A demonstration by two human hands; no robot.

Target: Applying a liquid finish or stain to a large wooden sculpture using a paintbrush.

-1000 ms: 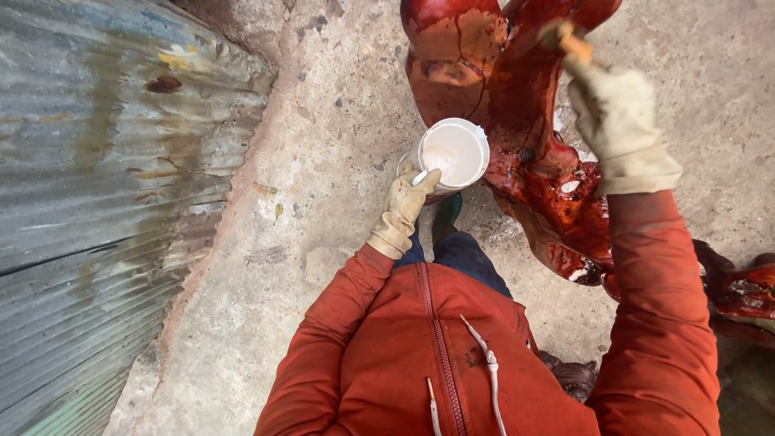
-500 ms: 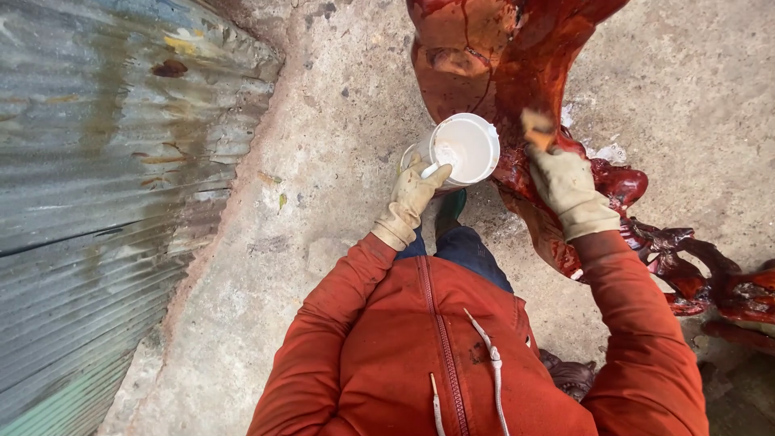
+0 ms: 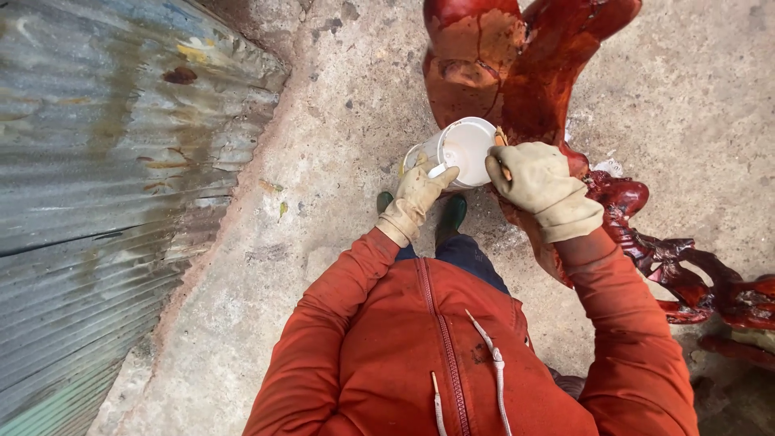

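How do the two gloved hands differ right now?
The left hand grips the white cup by its rim; the right hand holds a brush handle at the cup's mouth. The left sits lower, near the boots; the right lies against the red wood. Both wear tan gloves.

Rough grey concrete floor [image 3: 339, 161], stained and pitted, corrugated metal sheet [image 3: 97, 202] along its left edge, glossy red-lacquered gnarled wood root piece [image 3: 517, 73] standing on it toward the right edge, two dark green boots [image 3: 452, 216] planted beside the wood
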